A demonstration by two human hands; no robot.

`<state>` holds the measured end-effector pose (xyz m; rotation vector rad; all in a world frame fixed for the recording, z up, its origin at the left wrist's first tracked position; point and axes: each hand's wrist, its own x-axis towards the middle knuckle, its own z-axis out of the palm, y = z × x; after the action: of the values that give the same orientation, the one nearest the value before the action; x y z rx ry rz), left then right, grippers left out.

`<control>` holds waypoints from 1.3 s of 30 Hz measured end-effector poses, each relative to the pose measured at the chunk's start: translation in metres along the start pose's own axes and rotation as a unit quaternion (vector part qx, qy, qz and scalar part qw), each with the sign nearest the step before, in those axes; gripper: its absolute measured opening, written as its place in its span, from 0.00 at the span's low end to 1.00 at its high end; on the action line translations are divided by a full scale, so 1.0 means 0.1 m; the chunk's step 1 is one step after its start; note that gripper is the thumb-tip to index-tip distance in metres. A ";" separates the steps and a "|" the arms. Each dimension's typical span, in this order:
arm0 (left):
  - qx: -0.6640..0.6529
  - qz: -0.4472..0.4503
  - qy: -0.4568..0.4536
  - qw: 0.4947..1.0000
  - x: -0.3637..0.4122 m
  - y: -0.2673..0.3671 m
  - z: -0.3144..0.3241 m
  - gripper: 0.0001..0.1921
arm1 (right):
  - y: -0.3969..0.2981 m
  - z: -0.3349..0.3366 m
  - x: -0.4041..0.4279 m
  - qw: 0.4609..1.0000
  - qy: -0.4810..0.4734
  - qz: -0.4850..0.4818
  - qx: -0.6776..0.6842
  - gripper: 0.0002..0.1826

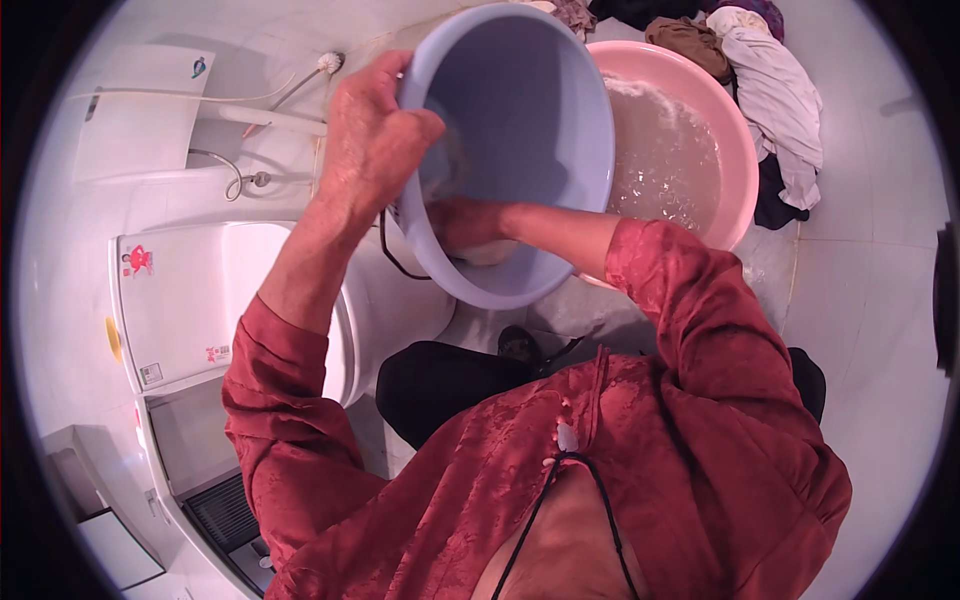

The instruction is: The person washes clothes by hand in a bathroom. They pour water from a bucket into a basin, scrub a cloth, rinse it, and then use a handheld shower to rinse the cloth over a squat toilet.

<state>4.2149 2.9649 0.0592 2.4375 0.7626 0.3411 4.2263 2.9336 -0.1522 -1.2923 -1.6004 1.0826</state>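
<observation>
My left hand [379, 135] grips the rim of a light-blue plastic bucket [517, 142], its thumb over the inner edge. The bucket is tilted, its wide mouth facing me, and a dark handle [397, 251] hangs at its left side. Down inside reaches my right hand [469, 225], low near the left wall and in shadow. Beneath those fingers shows something pale [487, 253], too unclear to name; whether I hold it I cannot tell. Behind the bucket and to its right, a pink plastic basin [742, 161] contains cloudy, sudsy water [664, 165].
A white toilet [382, 292] stands close at left. White clothing [772, 90], brown cloth [690, 45] and dark cloth [776, 199] lie on the tiled floor around the basin. A brush [330, 63] and a braided hose [229, 165] are at the upper left.
</observation>
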 end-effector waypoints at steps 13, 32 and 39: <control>-0.177 -0.005 -0.022 0.984 -0.43 -0.22 -0.06 0.29 | 0.79 0.04 0.37 0.963 -0.057 0.076 -0.251 0.26; -0.274 -0.028 0.032 0.961 -0.79 -0.25 0.01 0.33 | 1.38 -0.31 1.14 0.875 0.477 0.066 -0.049 0.28; -0.290 -0.072 0.035 0.954 -0.76 -0.35 -0.12 0.34 | 0.34 0.28 0.82 0.996 0.043 0.069 -0.046 0.26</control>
<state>4.1338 2.9491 0.0431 1.8177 0.7384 0.5141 4.1970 3.0140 -0.1877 -1.5098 -1.5312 1.0311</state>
